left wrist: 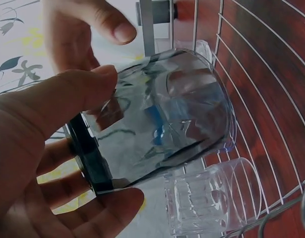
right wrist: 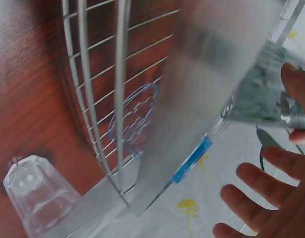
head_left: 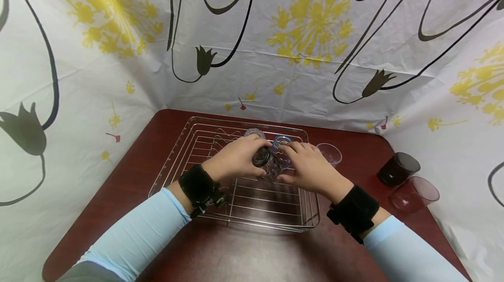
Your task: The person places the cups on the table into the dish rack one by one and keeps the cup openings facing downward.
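Over the wire rack (head_left: 271, 227), my left hand (head_left: 238, 156) grips a dark smoky glass (left wrist: 157, 124) round its thick base, thumb on one side and fingers on the other. The glass is tilted, its base towards me and its mouth pointing down to the rack. My right hand (head_left: 311, 166) is on the other side of the glass, with its fingers spread and loosely bent; in the right wrist view those fingers (right wrist: 251, 198) stand apart. Beyond the hands on the rack are a clear glass (head_left: 253, 133) and a blue-tinted glass (head_left: 282, 139), partly hidden by the right hand.
Just right of the rack, a clear glass (head_left: 330, 154) is on the dark red table (head_left: 130, 172). Farther right are a dark glass (head_left: 398, 169) and a pink glass (head_left: 415, 194). Patterned white sheeting (head_left: 252, 80) surrounds the table's back and sides.
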`<action>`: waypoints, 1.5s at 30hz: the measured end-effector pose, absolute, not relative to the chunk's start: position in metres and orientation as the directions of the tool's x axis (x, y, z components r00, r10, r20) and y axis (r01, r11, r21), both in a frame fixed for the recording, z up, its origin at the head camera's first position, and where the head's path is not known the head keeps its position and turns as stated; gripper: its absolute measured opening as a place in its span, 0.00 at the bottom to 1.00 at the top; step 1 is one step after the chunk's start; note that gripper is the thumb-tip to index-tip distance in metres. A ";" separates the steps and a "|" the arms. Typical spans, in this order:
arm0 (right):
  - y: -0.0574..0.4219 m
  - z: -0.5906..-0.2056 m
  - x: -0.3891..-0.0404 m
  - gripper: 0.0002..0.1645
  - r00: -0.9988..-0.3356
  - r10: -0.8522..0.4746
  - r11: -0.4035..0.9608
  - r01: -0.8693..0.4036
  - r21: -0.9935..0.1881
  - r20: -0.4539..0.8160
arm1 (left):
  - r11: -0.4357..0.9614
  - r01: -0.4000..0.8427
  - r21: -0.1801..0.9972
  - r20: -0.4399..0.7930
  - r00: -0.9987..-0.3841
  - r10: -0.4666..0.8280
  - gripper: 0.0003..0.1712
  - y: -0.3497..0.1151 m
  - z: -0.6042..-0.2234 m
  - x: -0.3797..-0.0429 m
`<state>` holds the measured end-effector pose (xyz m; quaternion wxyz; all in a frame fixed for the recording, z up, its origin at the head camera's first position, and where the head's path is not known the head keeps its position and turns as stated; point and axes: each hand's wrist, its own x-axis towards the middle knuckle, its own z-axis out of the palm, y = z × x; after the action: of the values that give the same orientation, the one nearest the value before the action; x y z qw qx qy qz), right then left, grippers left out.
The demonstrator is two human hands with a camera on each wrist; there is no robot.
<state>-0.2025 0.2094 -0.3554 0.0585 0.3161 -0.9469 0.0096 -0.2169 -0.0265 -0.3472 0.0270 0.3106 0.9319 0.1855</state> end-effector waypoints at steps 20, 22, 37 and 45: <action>0.264 -0.363 -0.219 0.44 -0.888 -0.419 0.892 -0.442 -0.100 0.188 | 0.802 0.507 0.316 -0.070 -0.830 0.553 0.43 -0.016 -0.359 -0.231; 0.267 -0.365 -0.221 0.43 -0.891 -0.418 0.891 -0.440 -0.114 0.179 | 0.815 0.490 0.309 -0.085 -0.839 0.537 0.43 -0.018 -0.361 -0.230; 0.283 -0.371 -0.227 0.43 -0.914 -0.366 0.912 -0.390 -0.128 0.177 | 0.824 0.477 0.304 -0.094 -0.846 0.525 0.44 -0.021 -0.365 -0.235; 0.289 -0.373 -0.226 0.41 -0.919 -0.362 0.915 -0.382 -0.131 0.153 | 0.846 0.469 0.254 -0.111 -0.855 0.507 0.44 -0.021 -0.367 -0.236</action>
<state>-0.2264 0.2895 -0.3728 0.0629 0.1905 -0.9764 0.0795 -0.2360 -0.0208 -0.3671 0.0874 0.2549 0.9568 0.1095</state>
